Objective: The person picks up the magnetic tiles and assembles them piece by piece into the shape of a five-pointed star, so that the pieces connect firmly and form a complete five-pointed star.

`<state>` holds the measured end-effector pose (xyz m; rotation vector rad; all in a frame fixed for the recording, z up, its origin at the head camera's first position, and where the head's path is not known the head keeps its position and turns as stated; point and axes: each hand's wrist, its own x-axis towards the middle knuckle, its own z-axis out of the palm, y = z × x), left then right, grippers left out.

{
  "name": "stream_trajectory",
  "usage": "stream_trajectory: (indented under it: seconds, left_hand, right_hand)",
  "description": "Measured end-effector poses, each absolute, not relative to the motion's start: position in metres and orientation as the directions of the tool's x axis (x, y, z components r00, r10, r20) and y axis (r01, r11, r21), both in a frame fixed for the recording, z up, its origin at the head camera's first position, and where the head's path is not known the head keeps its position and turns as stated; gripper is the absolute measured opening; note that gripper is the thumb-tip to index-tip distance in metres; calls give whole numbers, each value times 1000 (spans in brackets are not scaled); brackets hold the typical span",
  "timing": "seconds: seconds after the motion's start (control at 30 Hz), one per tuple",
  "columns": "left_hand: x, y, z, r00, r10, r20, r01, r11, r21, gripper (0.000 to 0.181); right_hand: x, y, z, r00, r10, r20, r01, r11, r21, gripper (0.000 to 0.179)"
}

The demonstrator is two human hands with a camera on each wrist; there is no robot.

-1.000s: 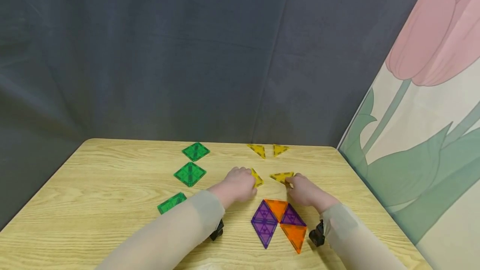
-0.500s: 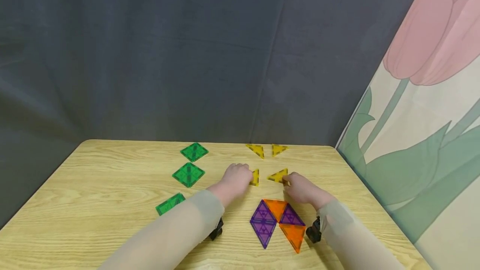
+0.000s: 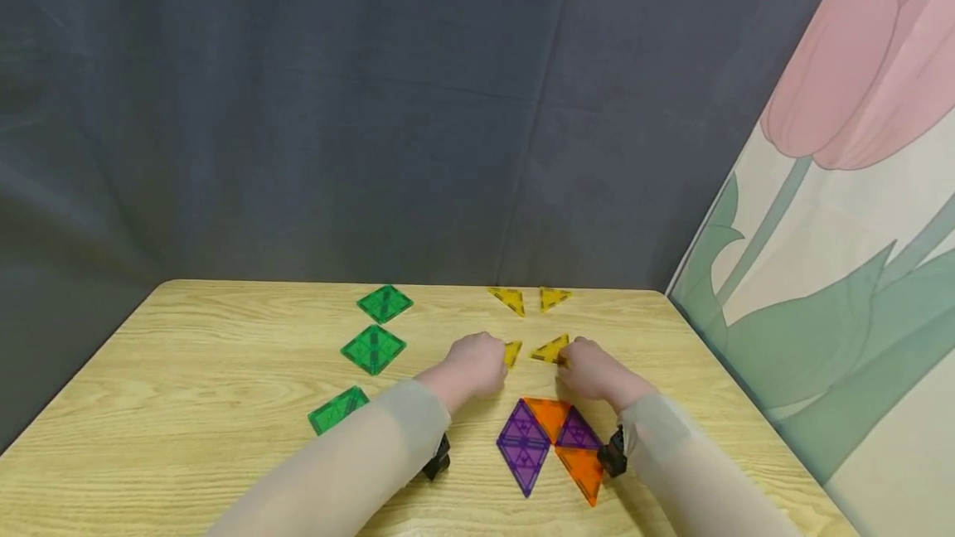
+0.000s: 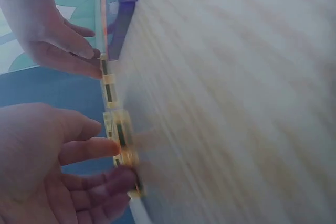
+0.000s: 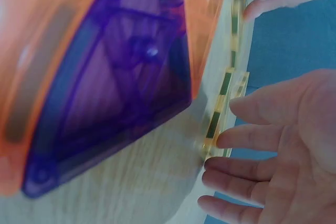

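Fingertips of my left hand (image 3: 473,365) hold a yellow triangle magnetic tile (image 3: 512,353); the hand hides part of it in the head view. To the right, my right hand (image 3: 594,370) holds another yellow triangle magnetic tile (image 3: 550,350) at its right end with thumb and forefinger. Seen edge-on in the left wrist view, the left tile (image 4: 122,140) lies flat along the tabletop, close to the other one. Nearer me is a fan of purple tiles (image 3: 522,446) and orange tiles (image 3: 580,471), in front of the right hand.
Two more yellow triangles (image 3: 509,300) lie near the far table edge. Several green diamond-shaped pieces (image 3: 375,349) form a column on the left, the nearest partly behind my left sleeve (image 3: 351,471). A dark curtain (image 3: 336,123) hangs behind the table (image 3: 201,404).
Both held yellow triangles have turned on the table, and the right one has shifted slightly left with the right hand. The purple, orange and green pieces keep their arrangement.
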<state>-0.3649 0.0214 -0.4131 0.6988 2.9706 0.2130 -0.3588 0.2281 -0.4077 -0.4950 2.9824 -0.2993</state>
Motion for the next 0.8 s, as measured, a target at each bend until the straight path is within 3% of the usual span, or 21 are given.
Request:
stream_trajectory:
  seconds: [0.13, 0.57, 0.8]
  left_hand:
    - [-366, 20, -414, -892, 451, -35, 447, 890, 85, 29]
    - [-370, 14, -421, -876, 481, -10, 476, 870, 131, 24]
    - [-370, 14, -423, -872, 486, -59, 472, 867, 160, 45]
  right_hand:
    - [-358, 223, -405, -943, -325, -74, -305, 930, -206, 24]
    - [-362, 215, -413, -924, -377, -56, -349, 896, -275, 29]
    - [-367, 210, -415, -923, -378, -77, -341, 894, -291, 42]
